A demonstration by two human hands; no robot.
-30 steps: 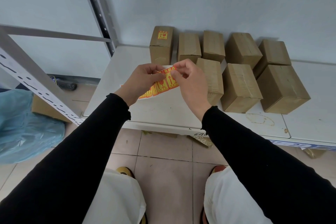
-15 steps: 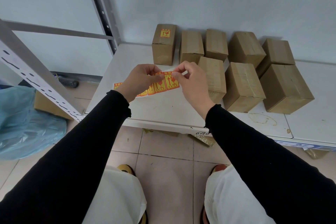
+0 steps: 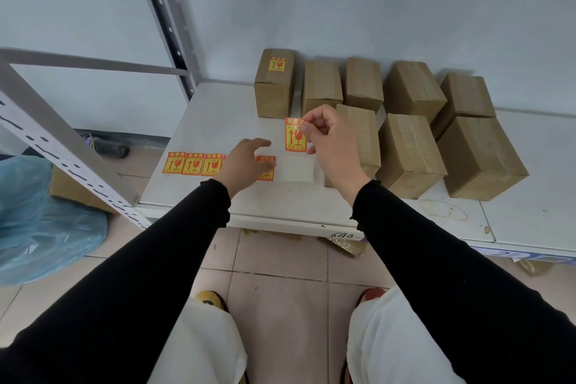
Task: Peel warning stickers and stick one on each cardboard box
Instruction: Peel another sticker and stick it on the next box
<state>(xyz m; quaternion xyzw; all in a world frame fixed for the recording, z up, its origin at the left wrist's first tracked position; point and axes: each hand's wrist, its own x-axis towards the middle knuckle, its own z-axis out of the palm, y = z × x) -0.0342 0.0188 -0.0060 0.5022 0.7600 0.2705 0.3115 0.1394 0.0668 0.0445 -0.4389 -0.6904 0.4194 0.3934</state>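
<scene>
Peeled sticker (image 3: 295,136) in right-hand (image 3: 331,141) pinch

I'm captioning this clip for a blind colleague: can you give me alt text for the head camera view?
The right hand pinches one peeled orange warning sticker above a white shelf, while the left hand rests on the sticker strip lying there. Eight cardboard boxes stand behind; only the far-left box has a sticker on it.
</scene>
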